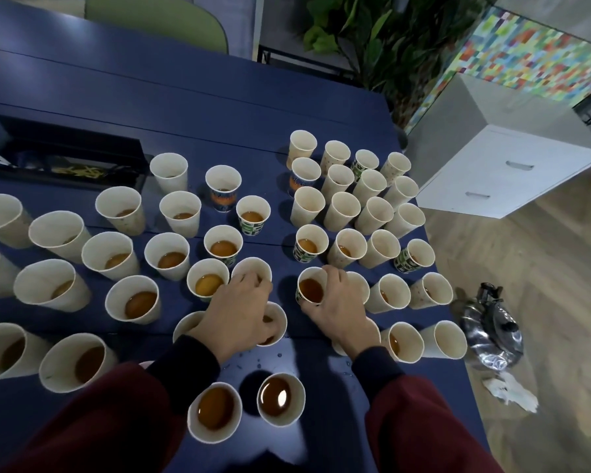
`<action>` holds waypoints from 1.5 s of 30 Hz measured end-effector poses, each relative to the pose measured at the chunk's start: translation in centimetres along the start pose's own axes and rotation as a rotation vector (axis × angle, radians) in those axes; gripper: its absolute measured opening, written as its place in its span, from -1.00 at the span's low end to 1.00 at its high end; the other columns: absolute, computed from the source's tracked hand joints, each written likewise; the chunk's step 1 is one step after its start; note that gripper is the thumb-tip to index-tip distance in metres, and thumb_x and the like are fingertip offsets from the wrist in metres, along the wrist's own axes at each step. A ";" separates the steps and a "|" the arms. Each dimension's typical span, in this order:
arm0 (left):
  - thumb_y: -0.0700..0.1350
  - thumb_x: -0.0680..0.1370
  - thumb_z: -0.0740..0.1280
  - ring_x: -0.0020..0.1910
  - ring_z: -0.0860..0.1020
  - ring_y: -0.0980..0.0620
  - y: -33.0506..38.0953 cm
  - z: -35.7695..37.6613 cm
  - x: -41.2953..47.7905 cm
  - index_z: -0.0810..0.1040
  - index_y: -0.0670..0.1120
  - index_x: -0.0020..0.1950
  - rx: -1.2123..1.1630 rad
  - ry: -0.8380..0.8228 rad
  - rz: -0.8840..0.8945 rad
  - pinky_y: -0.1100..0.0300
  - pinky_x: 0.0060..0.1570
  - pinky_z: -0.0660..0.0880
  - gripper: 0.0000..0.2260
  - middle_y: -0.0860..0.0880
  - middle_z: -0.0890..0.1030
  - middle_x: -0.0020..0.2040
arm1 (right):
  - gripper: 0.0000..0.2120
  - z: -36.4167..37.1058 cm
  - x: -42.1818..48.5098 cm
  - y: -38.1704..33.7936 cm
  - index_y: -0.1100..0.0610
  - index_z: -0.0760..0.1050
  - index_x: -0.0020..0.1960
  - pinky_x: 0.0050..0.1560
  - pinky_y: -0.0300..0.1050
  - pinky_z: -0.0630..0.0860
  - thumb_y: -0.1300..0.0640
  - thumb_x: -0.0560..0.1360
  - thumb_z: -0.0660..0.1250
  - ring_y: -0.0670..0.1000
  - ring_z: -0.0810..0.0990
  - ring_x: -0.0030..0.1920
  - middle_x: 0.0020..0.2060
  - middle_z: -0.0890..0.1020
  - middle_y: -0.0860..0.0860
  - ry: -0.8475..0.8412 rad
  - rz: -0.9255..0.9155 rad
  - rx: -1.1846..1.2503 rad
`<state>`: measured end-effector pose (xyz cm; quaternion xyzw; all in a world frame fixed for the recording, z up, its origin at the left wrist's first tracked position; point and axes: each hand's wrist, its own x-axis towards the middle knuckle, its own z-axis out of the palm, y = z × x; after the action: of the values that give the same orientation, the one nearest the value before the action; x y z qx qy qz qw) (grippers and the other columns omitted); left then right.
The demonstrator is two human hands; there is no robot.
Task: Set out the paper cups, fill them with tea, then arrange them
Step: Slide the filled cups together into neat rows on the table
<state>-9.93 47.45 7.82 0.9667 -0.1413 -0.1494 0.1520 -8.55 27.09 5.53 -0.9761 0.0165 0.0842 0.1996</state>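
Observation:
Several paper cups with brown tea in them stand spread over a dark blue table (191,107). My left hand (239,310) lies over the middle of the table, its fingers curled round the rim of a white cup (251,269). Another cup (276,320) is partly hidden under its palm. My right hand (338,307) grips a green-patterned cup of tea (309,286) from the right side. Two full cups (215,416) (280,399) stand close to me. A tight block of cups (355,196) fills the far right of the table.
A metal kettle (493,331) sits on the wooden floor beyond the table's right edge, with crumpled paper (510,392) beside it. A black tray (72,155) lies at the far left. A white drawer cabinet (505,172) and a plant (382,42) stand behind.

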 end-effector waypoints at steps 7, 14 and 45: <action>0.26 0.45 0.34 0.20 0.41 -0.06 0.9 0.6 -1.0 0.50 0.00 0.22 0.104 0.143 0.042 0.07 -0.01 0.39 -0.53 -0.04 0.47 0.19 | -0.40 1.9 0.5 -0.9 0.16 0.36 0.35 0.04 -0.08 0.42 -0.07 0.45 0.49 0.15 0.54 0.20 0.25 0.51 0.12 0.021 0.088 0.012; 0.34 0.47 0.34 0.24 0.39 -0.04 2.2 1.5 -2.2 0.36 0.01 0.31 0.139 0.055 -0.033 0.06 0.13 0.43 -0.43 -0.04 0.40 0.25 | -0.22 2.5 0.6 -0.4 0.23 0.23 0.51 0.21 -0.02 0.44 -0.08 0.47 0.50 0.20 0.49 0.31 0.34 0.47 0.19 -0.023 0.098 0.049; 0.16 0.56 0.35 -0.06 0.61 0.17 6.6 1.7 -4.4 0.40 0.08 0.27 -0.565 -0.026 -0.205 0.09 0.05 0.56 -0.66 0.14 0.64 0.07 | -0.31 1.9 -9.0 1.9 -0.02 0.27 0.36 -0.01 -0.02 0.57 -0.17 0.38 0.52 0.00 0.60 0.10 0.18 0.60 -0.05 -0.029 -0.161 0.325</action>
<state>-16.06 42.38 9.63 0.8934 0.0024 -0.2097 0.3973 -17.85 26.12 4.61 -0.9279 -0.0512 0.0785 0.3610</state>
